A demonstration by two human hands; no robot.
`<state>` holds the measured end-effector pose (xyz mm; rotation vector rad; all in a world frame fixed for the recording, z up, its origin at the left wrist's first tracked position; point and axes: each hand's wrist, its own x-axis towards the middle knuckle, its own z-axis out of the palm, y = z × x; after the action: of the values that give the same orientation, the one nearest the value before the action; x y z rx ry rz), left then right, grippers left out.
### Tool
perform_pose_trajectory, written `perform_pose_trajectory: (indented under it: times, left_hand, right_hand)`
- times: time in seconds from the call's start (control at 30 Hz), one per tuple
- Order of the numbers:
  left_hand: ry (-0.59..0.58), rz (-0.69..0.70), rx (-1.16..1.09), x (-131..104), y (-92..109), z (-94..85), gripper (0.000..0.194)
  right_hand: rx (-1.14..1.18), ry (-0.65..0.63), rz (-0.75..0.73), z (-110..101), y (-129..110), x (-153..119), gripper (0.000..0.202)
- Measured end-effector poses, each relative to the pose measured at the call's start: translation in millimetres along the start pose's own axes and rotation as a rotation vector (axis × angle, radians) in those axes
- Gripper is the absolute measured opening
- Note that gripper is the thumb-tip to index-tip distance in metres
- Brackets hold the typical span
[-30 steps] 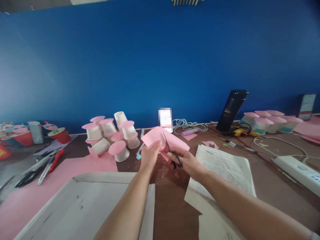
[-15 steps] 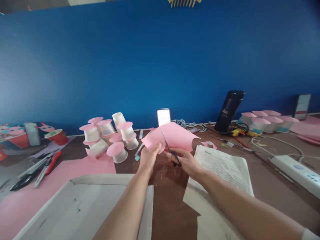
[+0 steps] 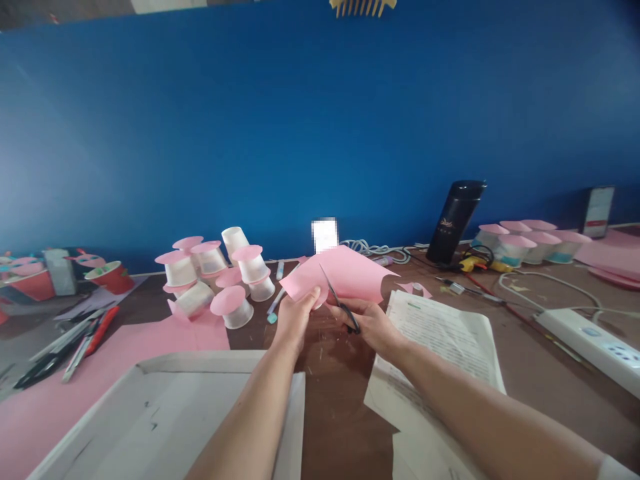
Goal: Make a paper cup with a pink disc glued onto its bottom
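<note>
A pink paper sheet (image 3: pixel 353 272) is raised over the brown table in the middle of the view. My left hand (image 3: pixel 296 315) pinches its lower left part, thumb on top. In my right hand (image 3: pixel 370 323) are black-handled scissors (image 3: pixel 353 325), their blades pointing up and left over the paper beside my left thumb. The sheet's lower right edge has a curved cut. To the left stand several white paper cups (image 3: pixel 239 316), many topped with pink paper discs (image 3: pixel 229 301).
A white shallow box (image 3: pixel 180 413) lies front left, printed papers (image 3: pixel 440 333) under my right forearm. A black flask (image 3: pixel 456 223), more cups (image 3: pixel 517 251) and a white power strip (image 3: pixel 595 343) stand right. Knives and pens (image 3: pixel 80 343) lie left.
The whole view has shifted slightly, so most things appear a little further left. Both hands keep their hold on the paper and scissors, with hardly any other movement.
</note>
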<state>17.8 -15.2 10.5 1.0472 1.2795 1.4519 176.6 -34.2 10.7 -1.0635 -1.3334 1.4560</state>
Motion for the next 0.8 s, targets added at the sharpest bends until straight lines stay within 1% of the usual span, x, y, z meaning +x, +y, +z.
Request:
perform_pose_trajectory:
  times: [0.23,0.43,0.67,0.8]
  left_hand:
    - [-0.013,-0.008,-0.015,0.3,0.9,0.1,0.047]
    - [-0.027,-0.007,-0.024,1.4,0.3,-0.4,0.047]
    - [0.018,-0.022,-0.059,-1.5,6.4,0.6,0.041]
    - [-0.002,-0.043,-0.105,-1.4,7.0,-0.2,0.043]
  right_hand:
    - [0.001,0.036,-0.011,3.4,-4.8,-3.0,0.053]
    - [0.003,0.024,-0.005,3.3,-5.8,-3.5,0.056]
    - [-0.021,0.022,-0.007,1.8,-4.5,-2.2,0.055]
    - [-0.031,0.026,-0.023,1.2,-2.4,-1.9,0.053]
